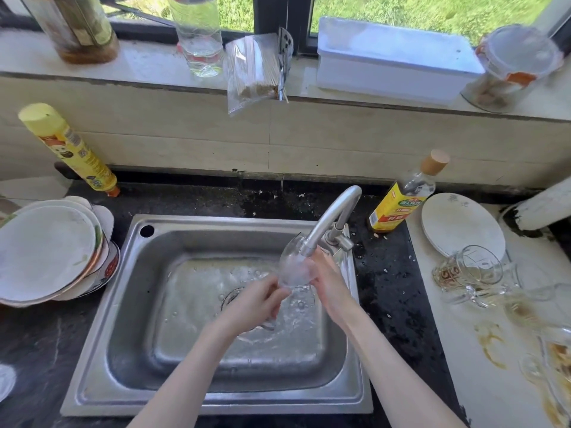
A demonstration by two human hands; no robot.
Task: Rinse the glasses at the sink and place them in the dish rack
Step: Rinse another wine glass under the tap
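Two forearms entered from the lower edge of the head view. Both were bare from the frame edge to the wrist; no sleeve, cuff or glove was visible on either. The left hand (258, 299) and the right hand (329, 282) were likewise uncovered. No ring, watch, bracelet or strap could be seen on the visible surfaces of either hand or wrist. Fingernail detail was too blurred to determine. No other part of the person's body or clothing appeared in view.

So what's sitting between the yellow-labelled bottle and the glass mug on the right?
In the head view, a white plate lies between the yellow-labelled bottle and the glass mug.
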